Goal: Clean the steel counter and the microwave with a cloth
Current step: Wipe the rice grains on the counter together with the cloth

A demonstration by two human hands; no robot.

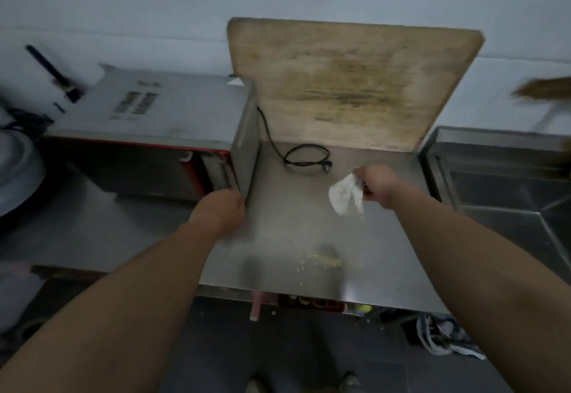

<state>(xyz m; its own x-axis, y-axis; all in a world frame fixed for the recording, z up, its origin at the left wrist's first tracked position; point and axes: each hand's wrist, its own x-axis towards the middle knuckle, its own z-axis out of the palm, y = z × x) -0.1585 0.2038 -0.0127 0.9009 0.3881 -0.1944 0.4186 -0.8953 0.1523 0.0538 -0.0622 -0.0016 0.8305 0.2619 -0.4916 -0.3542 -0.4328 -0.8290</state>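
Now the right hand (378,187) pinches the cloth (346,196), crumbs (321,260) lying nearer on the counter (386,262); left hand (221,211) grips the microwave (245,145) corner.

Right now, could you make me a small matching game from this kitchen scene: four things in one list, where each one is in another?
Things:
1. cloth
2. cutting board
3. crumbs
4. cord

Places:
A. leaning against the wall
B. near the counter's front edge
C. in the right hand
D. coiled beside the microwave

Pairs: 1-C, 2-A, 3-B, 4-D
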